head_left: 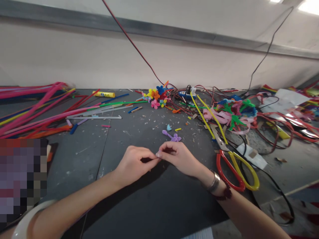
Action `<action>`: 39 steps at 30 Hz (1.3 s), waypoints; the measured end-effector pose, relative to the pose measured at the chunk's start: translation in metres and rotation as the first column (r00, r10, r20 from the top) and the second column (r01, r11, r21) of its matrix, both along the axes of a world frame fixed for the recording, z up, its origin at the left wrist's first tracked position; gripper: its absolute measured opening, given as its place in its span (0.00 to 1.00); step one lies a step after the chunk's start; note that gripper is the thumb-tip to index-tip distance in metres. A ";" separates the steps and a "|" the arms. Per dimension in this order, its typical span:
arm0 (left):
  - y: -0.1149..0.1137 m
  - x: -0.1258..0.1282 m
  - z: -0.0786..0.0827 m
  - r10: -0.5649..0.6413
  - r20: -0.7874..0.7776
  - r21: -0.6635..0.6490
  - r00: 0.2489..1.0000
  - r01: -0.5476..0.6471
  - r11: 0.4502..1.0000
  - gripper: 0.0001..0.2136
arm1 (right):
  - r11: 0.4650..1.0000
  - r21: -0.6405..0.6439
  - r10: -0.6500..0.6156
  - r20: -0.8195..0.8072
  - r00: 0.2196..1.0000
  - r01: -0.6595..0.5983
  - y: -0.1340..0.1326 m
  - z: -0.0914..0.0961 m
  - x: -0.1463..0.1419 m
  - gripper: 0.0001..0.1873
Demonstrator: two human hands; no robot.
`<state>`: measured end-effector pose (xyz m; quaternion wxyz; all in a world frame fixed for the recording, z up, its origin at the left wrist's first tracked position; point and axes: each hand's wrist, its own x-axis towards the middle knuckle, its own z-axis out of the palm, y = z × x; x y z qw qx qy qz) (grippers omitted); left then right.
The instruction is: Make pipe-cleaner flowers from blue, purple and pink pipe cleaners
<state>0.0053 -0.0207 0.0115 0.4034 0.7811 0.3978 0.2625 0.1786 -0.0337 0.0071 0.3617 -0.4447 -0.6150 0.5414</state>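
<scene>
Pinching hands [134, 164] [180, 157], purple flwr [175, 137] just beyond, scissors [222, 145] R, pipe cleaners [46, 99] L

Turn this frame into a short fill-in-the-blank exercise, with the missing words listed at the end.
1. The bare left hand and bare right hand are held fingertip to ____.
2. One handle of the metal scissors is red; the other is ____.
3. A wide silver metal bracelet circles the ____ wrist.
4. Just beyond the right hand lies a fuzzy flower coloured ____.

Missing words: fingertip; yellow; right; purple.
</scene>
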 end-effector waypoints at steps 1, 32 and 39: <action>-0.001 0.000 0.000 0.008 -0.027 0.130 1.000 -0.004 0.992 0.12 | 1.000 -0.004 -0.011 0.008 1.000 0.011 0.000 -0.001 -0.001 0.07; 0.019 -0.017 0.024 -0.112 -0.242 0.417 0.964 0.208 0.885 0.08 | 0.966 0.254 -0.019 0.288 0.957 -0.057 0.003 0.002 0.001 0.10; 0.023 -0.019 0.043 -0.159 -0.119 -0.024 0.980 0.158 0.987 0.05 | 0.980 0.018 0.195 0.132 0.972 -0.200 0.000 0.009 0.001 0.10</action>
